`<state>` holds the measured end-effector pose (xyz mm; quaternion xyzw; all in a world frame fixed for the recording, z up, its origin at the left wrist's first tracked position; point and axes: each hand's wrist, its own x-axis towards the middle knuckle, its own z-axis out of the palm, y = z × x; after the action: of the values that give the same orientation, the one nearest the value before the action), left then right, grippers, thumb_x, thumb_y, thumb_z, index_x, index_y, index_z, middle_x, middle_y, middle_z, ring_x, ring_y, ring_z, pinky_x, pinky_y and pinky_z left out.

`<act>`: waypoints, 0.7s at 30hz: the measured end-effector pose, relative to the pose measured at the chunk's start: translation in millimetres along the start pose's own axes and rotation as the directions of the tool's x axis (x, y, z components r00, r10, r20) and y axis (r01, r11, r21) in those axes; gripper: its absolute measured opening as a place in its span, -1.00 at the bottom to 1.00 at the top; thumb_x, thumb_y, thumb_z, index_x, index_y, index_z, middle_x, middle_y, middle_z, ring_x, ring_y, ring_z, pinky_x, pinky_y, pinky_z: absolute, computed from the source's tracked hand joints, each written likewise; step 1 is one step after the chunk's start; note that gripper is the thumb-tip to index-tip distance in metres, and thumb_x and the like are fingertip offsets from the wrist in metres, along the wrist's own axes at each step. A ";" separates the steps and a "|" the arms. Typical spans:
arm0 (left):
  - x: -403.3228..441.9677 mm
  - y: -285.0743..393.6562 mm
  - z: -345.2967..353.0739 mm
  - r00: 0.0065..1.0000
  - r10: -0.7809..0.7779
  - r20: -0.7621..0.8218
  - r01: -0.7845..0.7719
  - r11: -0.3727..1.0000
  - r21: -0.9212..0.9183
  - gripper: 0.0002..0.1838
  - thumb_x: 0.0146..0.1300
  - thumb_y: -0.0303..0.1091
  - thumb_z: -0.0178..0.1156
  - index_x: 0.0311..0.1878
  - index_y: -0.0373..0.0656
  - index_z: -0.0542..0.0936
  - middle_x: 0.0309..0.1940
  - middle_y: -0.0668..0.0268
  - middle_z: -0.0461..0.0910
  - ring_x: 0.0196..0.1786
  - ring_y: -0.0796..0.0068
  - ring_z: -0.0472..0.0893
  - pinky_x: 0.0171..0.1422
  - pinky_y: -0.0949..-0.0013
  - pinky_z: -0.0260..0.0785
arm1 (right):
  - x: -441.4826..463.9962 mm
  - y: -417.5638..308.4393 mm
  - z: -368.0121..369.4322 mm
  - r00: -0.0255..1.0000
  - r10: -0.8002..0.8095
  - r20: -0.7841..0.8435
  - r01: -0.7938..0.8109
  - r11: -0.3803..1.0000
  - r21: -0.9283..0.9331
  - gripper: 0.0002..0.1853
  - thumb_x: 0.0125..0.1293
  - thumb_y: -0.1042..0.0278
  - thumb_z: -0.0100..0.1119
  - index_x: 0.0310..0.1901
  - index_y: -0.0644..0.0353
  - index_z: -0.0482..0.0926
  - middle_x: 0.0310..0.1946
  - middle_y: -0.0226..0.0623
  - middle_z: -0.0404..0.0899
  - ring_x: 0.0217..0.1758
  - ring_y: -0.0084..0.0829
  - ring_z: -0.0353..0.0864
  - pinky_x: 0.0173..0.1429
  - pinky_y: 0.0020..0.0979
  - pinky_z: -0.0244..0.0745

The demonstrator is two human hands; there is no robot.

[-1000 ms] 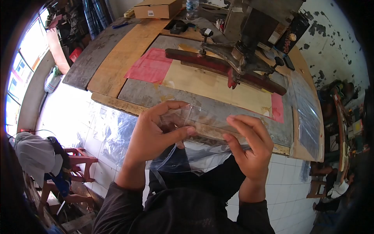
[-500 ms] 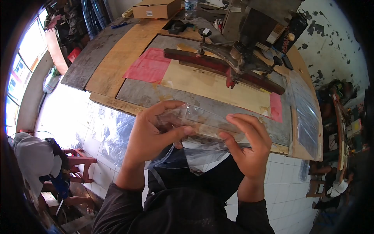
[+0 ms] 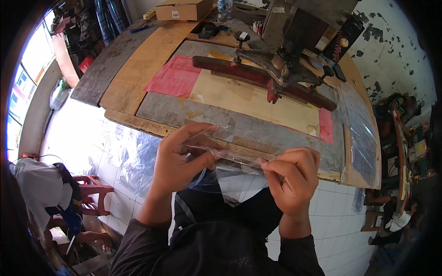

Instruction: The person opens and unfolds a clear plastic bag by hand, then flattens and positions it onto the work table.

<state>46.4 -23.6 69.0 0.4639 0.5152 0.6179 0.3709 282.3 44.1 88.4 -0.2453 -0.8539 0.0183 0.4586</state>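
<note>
A clear plastic sheet (image 3: 241,155) is stretched between my two hands, just in front of the table's near edge. My left hand (image 3: 182,156) holds its left end, thumb and fingers closed on the film. At the other end my right hand (image 3: 294,177) pinches the plastic between thumb and fingertips. Whether the film is a bag or a single layer, I cannot tell. Beyond the hands is a machine with a dark red bar (image 3: 239,76) above a pale yellow sheet (image 3: 230,99) with pink ends, on a grey plate (image 3: 161,108).
Clear plastic sheets (image 3: 361,138) lie at the table's right edge. A cardboard box (image 3: 183,10) stands at the back. More plastic (image 3: 131,156) is on the floor at left, near a red stool (image 3: 94,193) and a person (image 3: 41,188). Another person (image 3: 398,221) is at far right.
My right hand has gone from spread fingers to a closed pinch on the plastic and sits slightly lower. The film is pulled flatter between my hands. My left hand has barely moved.
</note>
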 end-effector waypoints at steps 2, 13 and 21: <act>-0.6 -6.7 -2.1 1.000 0.023 0.002 -0.023 1.000 0.008 -0.47 0.15 -0.74 0.50 0.21 -0.39 0.64 -0.23 0.09 0.83 -0.34 0.41 0.80 -0.29 0.42 0.66 | -0.2 0.2 0.8 1.000 0.001 -0.008 -0.001 1.000 0.007 -0.66 0.00 0.57 0.67 -0.21 0.01 0.74 -0.34 -0.53 0.63 -0.22 -0.38 0.65 0.03 -0.25 0.32; -0.8 -8.1 -8.2 1.000 0.015 0.012 -0.015 1.000 -0.006 -0.48 0.17 -0.73 0.50 0.22 -0.42 0.63 -0.21 0.04 0.83 -0.32 0.34 0.82 -0.28 0.39 0.69 | 1.7 2.9 4.5 1.000 0.022 0.003 -0.022 0.999 0.040 -0.66 0.01 0.56 0.65 -0.19 0.01 0.75 -0.31 -0.51 0.66 -0.28 -0.41 0.61 -0.03 -0.28 0.34; -25.3 -36.3 -100.6 0.956 0.259 0.139 -0.288 0.918 0.274 -0.78 0.17 -0.60 0.60 -0.17 -0.31 0.74 -0.24 0.15 0.85 -0.22 0.36 0.84 -0.10 0.32 0.65 | -15.9 31.6 14.3 0.996 0.091 0.014 -0.091 0.996 0.013 -0.77 0.18 0.57 0.54 -0.14 0.09 0.78 -0.16 -0.42 0.76 -0.09 -0.33 0.70 0.13 -0.24 0.42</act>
<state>-43.0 -69.7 24.7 0.6111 0.5115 0.5571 0.2337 291.0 67.8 59.7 -0.2807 -0.8447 0.0463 0.4533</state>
